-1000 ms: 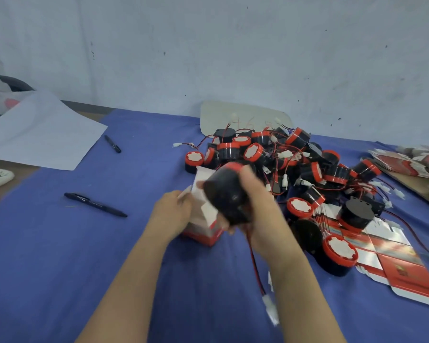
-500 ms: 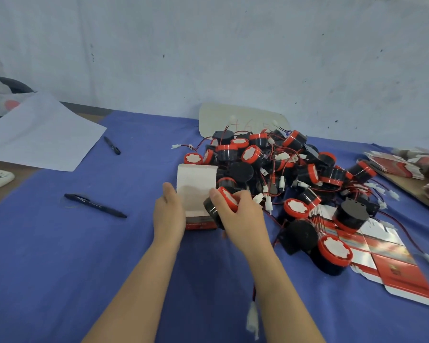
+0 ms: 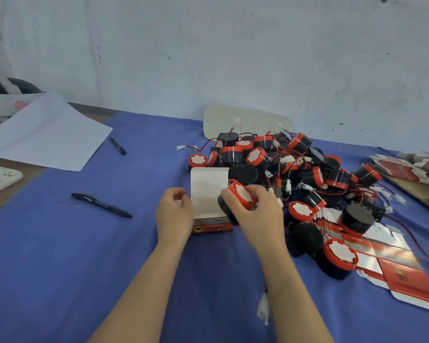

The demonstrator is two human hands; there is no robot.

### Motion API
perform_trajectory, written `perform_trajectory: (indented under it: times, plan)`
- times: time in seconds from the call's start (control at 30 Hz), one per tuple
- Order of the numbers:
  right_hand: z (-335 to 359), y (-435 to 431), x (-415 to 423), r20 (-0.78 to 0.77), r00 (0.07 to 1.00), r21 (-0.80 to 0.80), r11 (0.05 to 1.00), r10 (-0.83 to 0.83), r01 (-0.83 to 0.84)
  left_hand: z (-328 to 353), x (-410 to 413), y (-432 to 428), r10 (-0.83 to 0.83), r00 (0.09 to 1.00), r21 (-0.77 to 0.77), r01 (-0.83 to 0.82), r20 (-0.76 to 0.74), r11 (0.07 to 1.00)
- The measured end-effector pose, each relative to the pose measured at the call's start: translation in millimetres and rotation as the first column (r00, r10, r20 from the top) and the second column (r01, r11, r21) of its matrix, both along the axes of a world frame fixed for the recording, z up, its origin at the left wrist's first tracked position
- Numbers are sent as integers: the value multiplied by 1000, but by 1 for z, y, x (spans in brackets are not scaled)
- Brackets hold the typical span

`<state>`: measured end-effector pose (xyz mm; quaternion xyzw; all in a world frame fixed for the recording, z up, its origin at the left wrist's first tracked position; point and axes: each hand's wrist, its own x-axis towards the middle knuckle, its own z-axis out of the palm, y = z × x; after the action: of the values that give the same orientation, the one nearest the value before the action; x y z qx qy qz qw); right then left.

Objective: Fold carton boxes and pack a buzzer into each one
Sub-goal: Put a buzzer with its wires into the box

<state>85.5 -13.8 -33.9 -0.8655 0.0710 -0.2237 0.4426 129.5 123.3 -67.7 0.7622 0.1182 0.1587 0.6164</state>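
I saw: left grip [image 3: 175,216] held carton box [image 3: 208,191] left edge | right grip [image 3: 258,214] held buzzer [image 3: 242,198] at right edge | pen [image 3: 102,205] well apart

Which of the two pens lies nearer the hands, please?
The near pen, left of the left hand; the other pen lies farther back beside the white paper.

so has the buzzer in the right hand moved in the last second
Yes. Against the unmoved pen, the buzzer in the right hand has dropped lower, to the right edge of the carton.
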Motion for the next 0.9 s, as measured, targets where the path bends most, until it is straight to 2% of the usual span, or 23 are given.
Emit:
perform_trajectory:
  times: [0.1,0.17,0.23,0.3,0.37,0.5,0.8,0.9]
  plan:
    - [3,5,-3,287,958,-63,998,8,10,0,-3,-5,-22,999,37,20,46,999]
    - [1,11,-2,383,920,-155,988,86,-28,-1,-4,-6,-35,997,38,33,71,999]
    - [-4,17,1,298,939,-302,950,174,-81,0,-5,-7,-50,995,28,48,87,998]
    - [-13,19,5,89,967,-425,888,237,-179,1,-5,-8,-57,995,-11,58,86,998]
    - [-20,20,7,-45,969,-429,871,244,-239,1,-5,-8,-56,997,-69,60,59,996]
    - [-21,19,10,-12,994,-368,924,104,-101,-1,-5,-11,-45,999,-168,43,-6,985]
    - [-17,26,13,-48,999,-410,912,-1,-19,-3,-8,-18,-71,997,-178,65,-27,982]
    - [-19,29,15,-89,994,-504,864,-71,17,-4,-10,-23,-68,998,-187,69,9,980]
